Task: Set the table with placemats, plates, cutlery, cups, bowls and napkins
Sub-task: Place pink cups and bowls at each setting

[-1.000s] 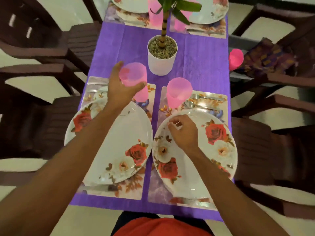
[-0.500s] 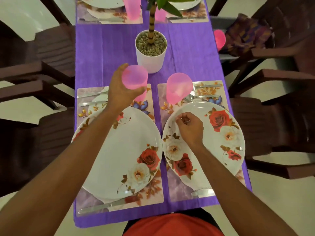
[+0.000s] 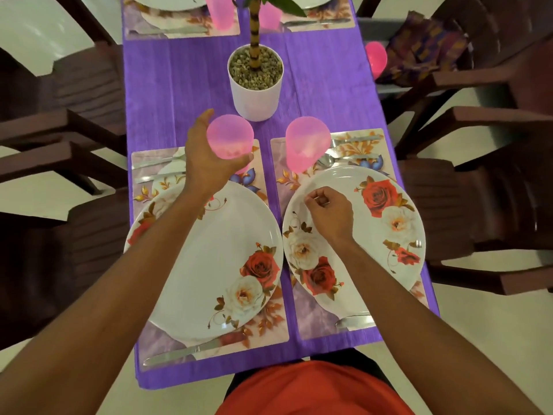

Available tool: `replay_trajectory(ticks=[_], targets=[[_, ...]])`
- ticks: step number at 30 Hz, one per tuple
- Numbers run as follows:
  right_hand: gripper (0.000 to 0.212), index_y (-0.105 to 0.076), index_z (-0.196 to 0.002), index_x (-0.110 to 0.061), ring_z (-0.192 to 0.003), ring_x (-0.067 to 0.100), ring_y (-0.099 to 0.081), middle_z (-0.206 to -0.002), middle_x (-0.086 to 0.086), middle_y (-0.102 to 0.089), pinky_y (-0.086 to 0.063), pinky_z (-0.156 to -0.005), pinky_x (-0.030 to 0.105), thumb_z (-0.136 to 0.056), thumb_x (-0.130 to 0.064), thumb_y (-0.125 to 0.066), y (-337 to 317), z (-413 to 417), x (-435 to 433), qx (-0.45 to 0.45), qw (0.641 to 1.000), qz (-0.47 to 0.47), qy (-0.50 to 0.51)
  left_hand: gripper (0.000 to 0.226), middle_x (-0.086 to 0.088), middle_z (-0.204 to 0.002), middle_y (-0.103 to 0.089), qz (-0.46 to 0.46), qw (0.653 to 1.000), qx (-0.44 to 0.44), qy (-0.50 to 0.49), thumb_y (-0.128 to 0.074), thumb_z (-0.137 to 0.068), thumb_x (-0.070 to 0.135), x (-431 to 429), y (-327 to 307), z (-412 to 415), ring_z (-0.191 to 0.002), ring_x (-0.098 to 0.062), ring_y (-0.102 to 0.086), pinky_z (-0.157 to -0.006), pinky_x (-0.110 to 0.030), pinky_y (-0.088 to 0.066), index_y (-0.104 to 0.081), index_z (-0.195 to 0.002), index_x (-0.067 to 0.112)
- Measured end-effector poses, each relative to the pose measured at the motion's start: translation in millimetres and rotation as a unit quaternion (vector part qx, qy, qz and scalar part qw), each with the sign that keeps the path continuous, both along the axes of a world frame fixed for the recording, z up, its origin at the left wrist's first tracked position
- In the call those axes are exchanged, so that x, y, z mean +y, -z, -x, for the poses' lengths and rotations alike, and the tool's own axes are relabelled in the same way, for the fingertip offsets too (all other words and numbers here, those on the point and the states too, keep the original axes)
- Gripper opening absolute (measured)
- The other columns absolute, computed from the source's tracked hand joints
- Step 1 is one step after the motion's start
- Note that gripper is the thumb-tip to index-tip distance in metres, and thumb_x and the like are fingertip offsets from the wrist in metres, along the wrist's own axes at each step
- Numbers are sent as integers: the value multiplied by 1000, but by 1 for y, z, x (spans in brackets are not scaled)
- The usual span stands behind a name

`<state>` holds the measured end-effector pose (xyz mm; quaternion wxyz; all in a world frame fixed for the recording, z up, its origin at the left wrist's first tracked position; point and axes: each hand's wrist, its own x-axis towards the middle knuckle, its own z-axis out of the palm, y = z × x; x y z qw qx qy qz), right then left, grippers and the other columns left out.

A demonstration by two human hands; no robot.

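Left hand [image 3: 206, 166] wraps a pink cup [image 3: 229, 142] at twelve o'clock of the left plate [image 3: 215, 265]. Second pink cup [image 3: 306, 148] stands at eleven o'clock of the right plate [image 3: 344, 179], and over that plate the right hand [image 3: 329, 212] has its fingers curled. Pinching anything? Can't tell.

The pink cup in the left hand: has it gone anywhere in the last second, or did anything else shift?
Almost nothing; mainly the camera's view shifted. The left hand still grips the pink cup by the far corner of the left placemat, not let go. The right hand stays curled above the right plate. The second cup, plant pot and left plate kept their places.
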<state>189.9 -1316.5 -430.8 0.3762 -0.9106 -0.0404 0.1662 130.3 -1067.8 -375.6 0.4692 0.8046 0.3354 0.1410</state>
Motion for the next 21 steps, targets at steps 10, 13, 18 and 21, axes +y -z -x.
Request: replay_trajectory(ticks=[10, 13, 18, 21], targets=[[4, -73, -88, -23, -76, 8, -65, -82, -12, -71, -56, -78, 32, -89, -25, -70, -7, -8, -30, 28, 997, -43, -59, 79, -10, -138, -47, -194, 979, -60, -20, -80, -71, 50, -36, -30, 12, -131, -26, -41, -101, -21, -31, -52, -138, 18], [5, -73, -85, -27, -76, 6, -65, -83, -12, -72, -57, -79, 36, -87, -23, -71, -10, -22, -55, 32, 994, -78, -72, 46, -11, -121, -58, -249, 962, -104, -33, -76, -80, 34, -82, -32, 3, -115, -30, -51, -94, -39, -43, -63, -120, 13], [4, -73, -85, -28, -77, 8, -67, -84, -11, -73, -58, -77, 37, -87, -29, -70, -20, -69, -118, 8, 985, -148, -94, 17, -10, -103, -64, -277, 950, -140, 28, -69, -88, 15, -191, -22, -39, -99, -26, -56, -91, -27, -40, -70, -104, 9], [6, -74, -86, -23, -70, 5, -66, -75, -12, -71, -56, -72, 32, -88, -28, -72, -19, -111, -165, 12, 978, -180, -106, 18, -9, -104, -65, -279, 950, -118, 71, -68, -86, 11, -262, -6, -81, -101, -26, -55, -91, -24, -38, -70, -104, 9]])
